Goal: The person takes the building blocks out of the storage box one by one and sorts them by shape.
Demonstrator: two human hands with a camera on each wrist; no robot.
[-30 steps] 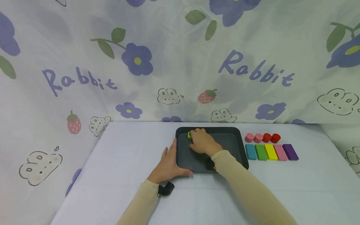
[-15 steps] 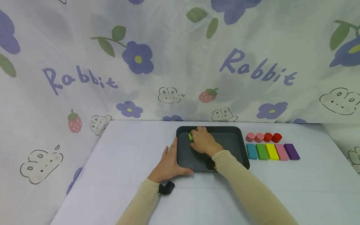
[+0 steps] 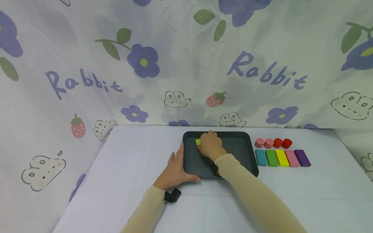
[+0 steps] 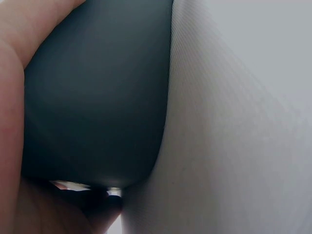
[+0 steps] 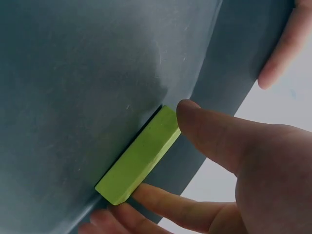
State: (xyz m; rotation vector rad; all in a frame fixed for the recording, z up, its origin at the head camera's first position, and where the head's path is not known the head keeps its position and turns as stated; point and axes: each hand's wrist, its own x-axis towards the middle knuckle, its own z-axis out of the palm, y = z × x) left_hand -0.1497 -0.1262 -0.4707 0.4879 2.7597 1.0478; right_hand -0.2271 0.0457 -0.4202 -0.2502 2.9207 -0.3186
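A dark grey rectangular tray (image 3: 250, 152) lies on the white table. Inside it, toward the back left, a lime-green rectangular block (image 5: 139, 153) is pinched by my right hand (image 3: 210, 145), thumb at one end and fingers at the other. Seen from the right wrist, the block sits close against the tray's side wall. My left hand (image 3: 174, 171) rests at the tray's front left corner, straight fingers along the left side and thumb along the front edge. The left wrist view shows the tray's smooth outer wall (image 4: 97, 97) beside the thumb.
Right of the tray stand two pink cylinders (image 3: 264, 143) and two red cylinders (image 3: 282, 143). In front of them is a row of blocks: blue (image 3: 261, 158), green (image 3: 271, 158), yellow (image 3: 282, 158), pink (image 3: 292, 158) and purple (image 3: 302, 158). A patterned cloth (image 3: 175, 64) hangs behind the table.
My right hand has shifted slightly right and turned at the wrist, and the lime-green block has moved a little with it. My left hand and the tray look unchanged.
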